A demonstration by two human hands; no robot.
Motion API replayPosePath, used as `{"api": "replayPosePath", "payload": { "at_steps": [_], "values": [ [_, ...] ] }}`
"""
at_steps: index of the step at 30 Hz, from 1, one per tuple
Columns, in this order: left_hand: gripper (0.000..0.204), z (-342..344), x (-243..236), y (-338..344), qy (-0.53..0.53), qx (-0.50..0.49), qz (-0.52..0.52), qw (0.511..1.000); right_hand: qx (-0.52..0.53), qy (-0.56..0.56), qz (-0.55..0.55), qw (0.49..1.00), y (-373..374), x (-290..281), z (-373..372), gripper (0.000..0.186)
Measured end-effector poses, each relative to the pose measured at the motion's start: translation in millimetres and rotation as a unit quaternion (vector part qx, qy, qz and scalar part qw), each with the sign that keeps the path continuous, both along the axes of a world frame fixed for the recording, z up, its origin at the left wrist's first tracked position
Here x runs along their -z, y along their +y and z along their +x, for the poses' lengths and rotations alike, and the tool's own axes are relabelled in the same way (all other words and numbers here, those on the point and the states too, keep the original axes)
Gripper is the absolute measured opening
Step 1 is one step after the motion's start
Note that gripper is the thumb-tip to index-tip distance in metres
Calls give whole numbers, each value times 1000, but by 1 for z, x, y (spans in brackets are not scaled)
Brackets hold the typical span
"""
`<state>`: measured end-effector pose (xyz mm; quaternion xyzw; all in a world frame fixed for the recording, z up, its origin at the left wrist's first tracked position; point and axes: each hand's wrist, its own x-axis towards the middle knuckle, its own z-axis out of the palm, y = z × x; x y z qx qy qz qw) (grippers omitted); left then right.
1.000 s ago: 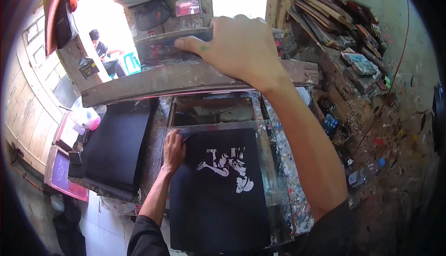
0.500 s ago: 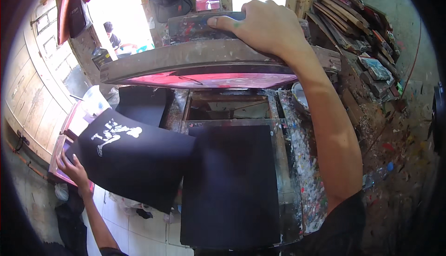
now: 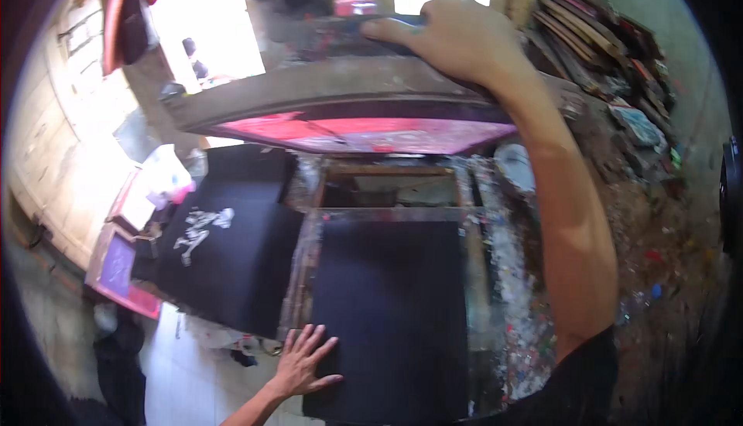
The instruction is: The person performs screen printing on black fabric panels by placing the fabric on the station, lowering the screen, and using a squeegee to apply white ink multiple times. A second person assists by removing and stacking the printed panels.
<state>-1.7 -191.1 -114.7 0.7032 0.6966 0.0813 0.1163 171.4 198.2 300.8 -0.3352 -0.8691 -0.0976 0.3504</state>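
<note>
Black fabric panel (image 3: 391, 302), plain on its upward face, lies flat on the printing board (image 3: 486, 302) directly in front of you. Your left hand (image 3: 300, 366) is spread wide over the panel's left edge, toward the near corner, with nothing in its grasp; whether it presses down or only hovers, I cannot tell. Your right hand (image 3: 468, 43) is closed over the wooden screen frame (image 3: 309, 85), holding it tilted up so that its pink mesh (image 3: 402, 133) shows, well apart from the fabric. To your left, a second black panel (image 3: 255, 279) carries a white figure print (image 3: 205, 229).

By the look of it, you are at the aligning and smoothing step, with the blank panel not yet printed. The next move seems to call for a flat, square panel, your left hand clear of the frame's path, and an even lowering by your right that does not shift the fabric.
</note>
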Motion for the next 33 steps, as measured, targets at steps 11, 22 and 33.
{"api": "replayPosePath", "payload": {
  "at_steps": [11,22,33],
  "values": [
    [76,26,-105,39,-339,-89,224,910,-23,46,63,997,-114,103,25,60],
    [36,79,-8,18,-769,-330,79,542,-149,-228,-309,911,-126,305,76,34],
    [45,77,-9,15,-749,-369,83,544,-81,-183,-50,978,-41,360,30,5]
  ]
}}
